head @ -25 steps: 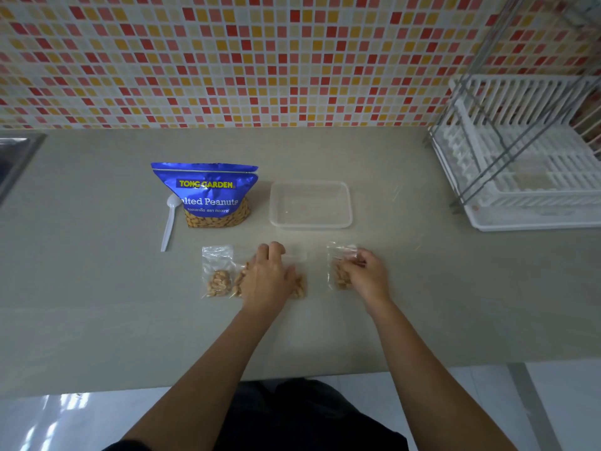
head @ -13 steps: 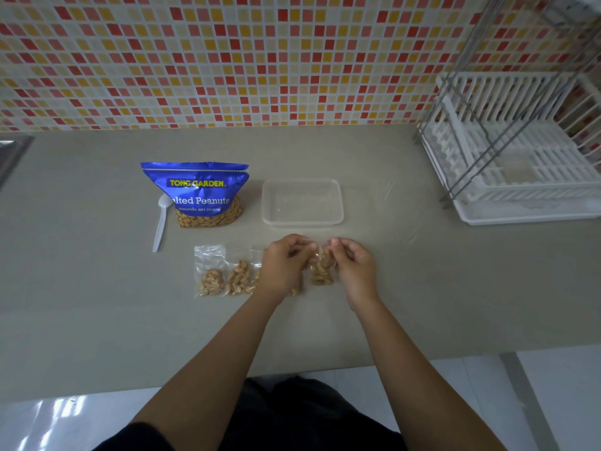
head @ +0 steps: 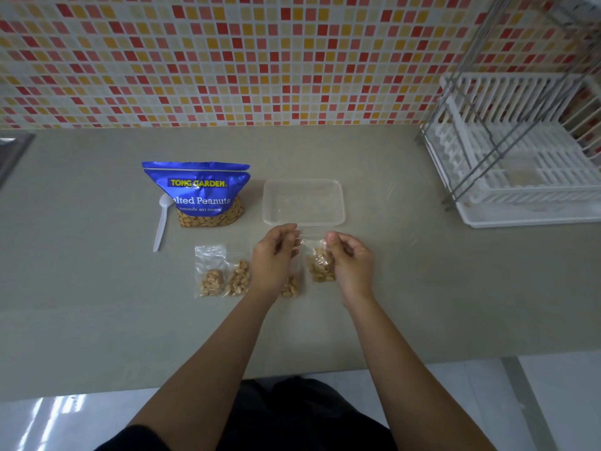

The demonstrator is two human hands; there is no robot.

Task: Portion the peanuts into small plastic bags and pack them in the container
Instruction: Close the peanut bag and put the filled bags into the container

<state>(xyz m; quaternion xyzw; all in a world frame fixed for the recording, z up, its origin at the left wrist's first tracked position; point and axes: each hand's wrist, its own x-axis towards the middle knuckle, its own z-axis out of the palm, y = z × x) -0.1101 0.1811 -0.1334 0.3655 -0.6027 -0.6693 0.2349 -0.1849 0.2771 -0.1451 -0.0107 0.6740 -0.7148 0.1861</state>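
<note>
The small bag (head: 320,266) between your hands is thin, soft plastic with a light load of peanuts sunk to its bottom. I judge that it will sag and swing and will not keep any shape, and that the film is a little slippery under the fingertips. The best place to take it is the flat top strip above the nuts. There you can press the seal without crushing anything, and the weight hangs straight below. Your left hand (head: 274,258) has its fingers curled and appears to pinch the top left corner of this bag, and your right hand (head: 353,265), also curled, pinches the top right corner, so the top edge is stretched between them. The bag hangs just in front of the clear container (head: 343,203), which has no bag in it yet. Three more filled bags (head: 239,276) lie in a row on the counter (head: 97,304) beside and partly under your left hand. The blue peanut pouch (head: 198,190) and the white spoon (head: 161,222) are further back on the left.
</note>
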